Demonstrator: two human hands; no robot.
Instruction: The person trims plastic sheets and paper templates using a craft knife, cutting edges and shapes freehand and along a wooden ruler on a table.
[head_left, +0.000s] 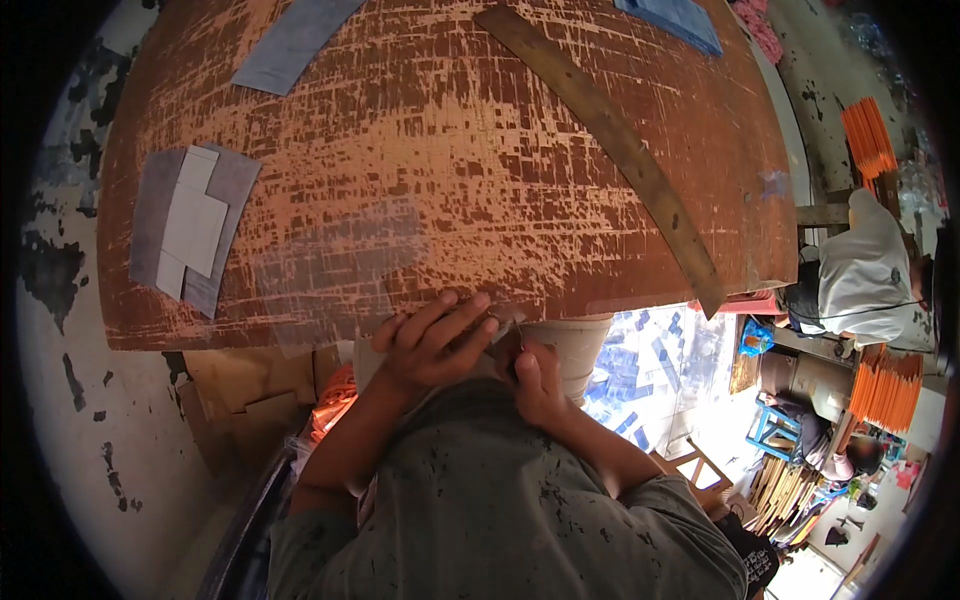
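Table (330, 150) | 9 o'clock: paper (195, 222) on panels (235, 180) | 10: strip (298, 45) | 2: bundle (675, 20) | 12 to 4: ruler (620, 150) | 6, near edge: left hand (435, 338), right hand (538, 378) just beside

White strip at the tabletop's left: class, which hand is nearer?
Left. The left hand is at the near edge of the tabletop, right of the white strip; the right hand is farther right.

translucent sheet (325, 262) | flat on tabletop (470, 150) | dark object (507, 351) | in right fingers (528, 370)
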